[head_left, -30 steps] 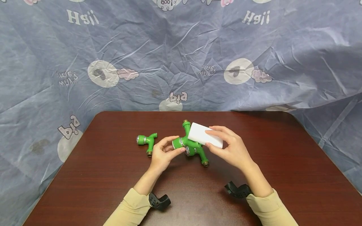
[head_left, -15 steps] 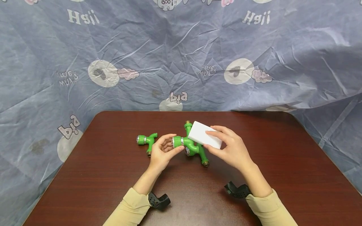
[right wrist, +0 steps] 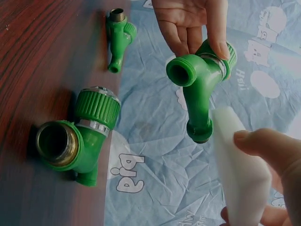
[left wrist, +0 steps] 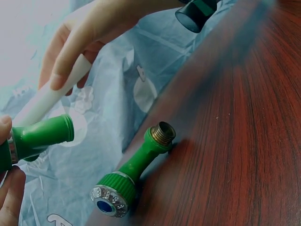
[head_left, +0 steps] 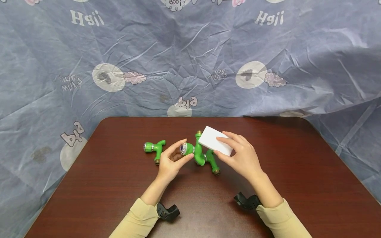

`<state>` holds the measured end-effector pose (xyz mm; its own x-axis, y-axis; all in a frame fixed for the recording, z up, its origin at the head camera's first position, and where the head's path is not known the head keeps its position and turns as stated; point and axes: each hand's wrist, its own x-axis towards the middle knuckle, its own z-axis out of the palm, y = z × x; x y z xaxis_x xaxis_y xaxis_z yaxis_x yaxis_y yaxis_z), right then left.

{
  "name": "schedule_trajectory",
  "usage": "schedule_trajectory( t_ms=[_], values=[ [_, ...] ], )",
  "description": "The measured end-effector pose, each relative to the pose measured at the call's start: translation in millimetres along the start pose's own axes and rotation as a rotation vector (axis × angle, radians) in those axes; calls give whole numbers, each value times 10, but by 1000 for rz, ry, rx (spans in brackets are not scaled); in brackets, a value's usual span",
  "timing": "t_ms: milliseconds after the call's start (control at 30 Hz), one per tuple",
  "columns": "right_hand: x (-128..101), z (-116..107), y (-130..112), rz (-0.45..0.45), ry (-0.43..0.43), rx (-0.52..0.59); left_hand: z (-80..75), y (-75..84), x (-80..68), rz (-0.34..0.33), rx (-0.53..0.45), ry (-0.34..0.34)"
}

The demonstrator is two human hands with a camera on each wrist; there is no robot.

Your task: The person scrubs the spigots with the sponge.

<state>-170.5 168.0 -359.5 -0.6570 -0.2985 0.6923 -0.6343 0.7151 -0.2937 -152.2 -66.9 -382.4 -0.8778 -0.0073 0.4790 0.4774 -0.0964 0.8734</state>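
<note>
My left hand [head_left: 169, 164] pinches the ribbed knob of a green faucet [head_left: 198, 153] between thumb and fingers, holding it above the table. The faucet's brass threaded end points away and its spout points toward me. My right hand [head_left: 245, 158] grips a white sponge block [head_left: 212, 139] by its sides, thumb below and fingers above. In the head view the sponge overlaps the faucet's threaded arm; in the right wrist view its end [right wrist: 225, 117] is right beside that arm, and contact is hard to tell. Beneath them a second green faucet [head_left: 212, 162] lies on the table, partly hidden.
A third green faucet [head_left: 158, 152] lies on the dark wooden table [head_left: 125, 191], left of my left hand. Behind the table hangs a wrinkled blue printed cloth [head_left: 166, 43]. Black camera mounts [head_left: 168, 212] sit on both wrists.
The held faucet has turned: its knob's end face now shows toward me and its spout has swung downward. The sponge has tilted slightly with the right hand. The faucets on the table stay put.
</note>
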Motion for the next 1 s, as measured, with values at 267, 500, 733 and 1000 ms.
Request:
schedule_trajectory(
  t_ms=[267,500,733,1000],
  values=[
    [-5,69,-42,-49,-27,39,7,-8,5,-1,22,-12],
    [-21,116,-56,-60,-11,-21,18,35,-6,-13,16,-27],
    [-10,94,-45,5,159,-84,32,30,-12,-28,30,-37],
    [-27,127,-97,-74,0,-36,35,30,-12,-4,57,-48]
  ],
)
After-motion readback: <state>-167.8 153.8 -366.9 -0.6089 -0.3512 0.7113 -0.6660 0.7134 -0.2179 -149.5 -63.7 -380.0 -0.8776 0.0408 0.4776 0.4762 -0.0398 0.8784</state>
